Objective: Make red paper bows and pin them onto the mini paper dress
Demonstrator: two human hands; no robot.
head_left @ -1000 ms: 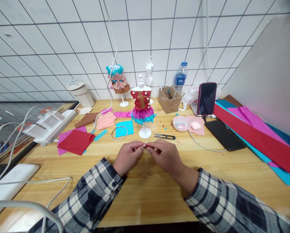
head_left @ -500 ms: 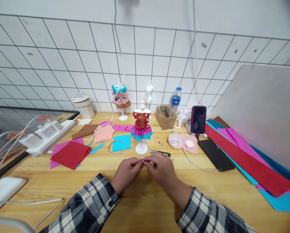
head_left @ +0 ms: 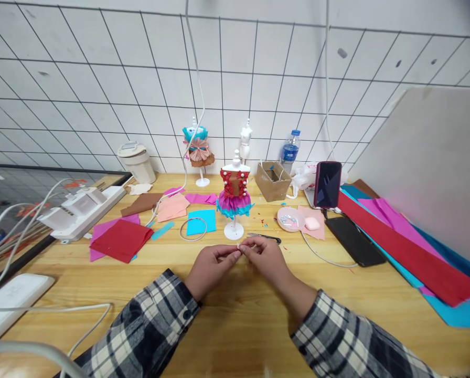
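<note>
My left hand (head_left: 214, 266) and my right hand (head_left: 267, 258) meet fingertip to fingertip low above the table. Pinched between them is a tiny white bead (head_left: 238, 245), mostly covered by the fingers. Just behind them stands a small white dress form (head_left: 235, 195) in a brown and red bodice with white beads and a magenta skirt edged in blue. Thread snips (head_left: 272, 239) lie right behind my right hand, partly hidden by it. Farther right, a pale pink dish (head_left: 290, 218) holds small shiny pieces.
Red paper (head_left: 121, 240), a blue sheet (head_left: 202, 222) and a bangle-like ring (head_left: 193, 229) lie to the left. At the back are another dressed form (head_left: 199, 149), a bare form (head_left: 245, 140), a cardboard box (head_left: 273, 182) and a bottle (head_left: 290, 148). A phone (head_left: 328, 185) stands right.
The camera view has tilted down a little, and the scene sits slightly farther right. Both hands stay together at the fingertips, with the fingers shifted slightly around the bead.
</note>
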